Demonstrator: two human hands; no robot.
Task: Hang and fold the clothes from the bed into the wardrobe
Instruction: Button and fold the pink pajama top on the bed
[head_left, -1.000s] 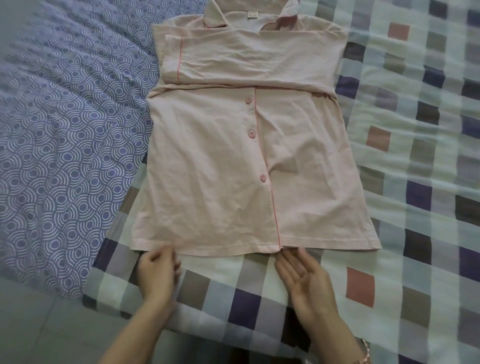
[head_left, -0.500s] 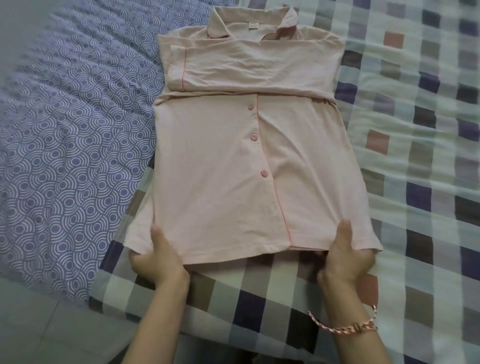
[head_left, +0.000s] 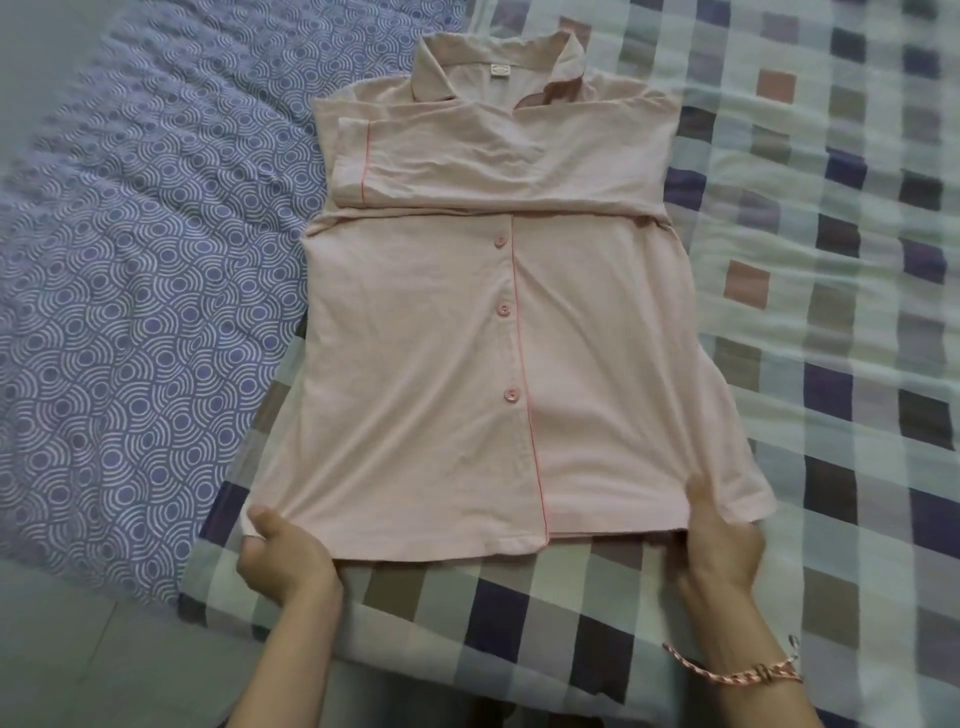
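- Quilt (head_left: 130, 286): blue cotton printed with white concentric arcs, puckered and soft. Untouched.
- Left hand (head_left: 283, 558): a second ago it lay flat at the hem (head_left: 441, 548). Now it sits at the hem's left corner, thumb on top and fingers curled beneath, pinching the cloth.
- Shirt (head_left: 467, 338): pale pink thin knit, limp and finely creased. It lies front up on the blanket, mid-frame, with the collar (head_left: 498, 67) at the far end. The sleeves are folded across the chest. Three pink buttons (head_left: 503, 310) run beside darker piping. The near edge is now raised and drawn taut between both hands.
- Right hand (head_left: 719, 551): same change, from flat to clamped on the hem near its right corner. The thumb is above; the fingers are hidden under the cloth. A braided bracelet (head_left: 737, 675) is on the wrist.
- Judgement: the grip is taken, so the hem-to-collar fold looks next. Folding is roughly half done; stowing remains.
- Blanket (head_left: 831, 312): woven check in mint, purple, brown and rose, lightly rippled.
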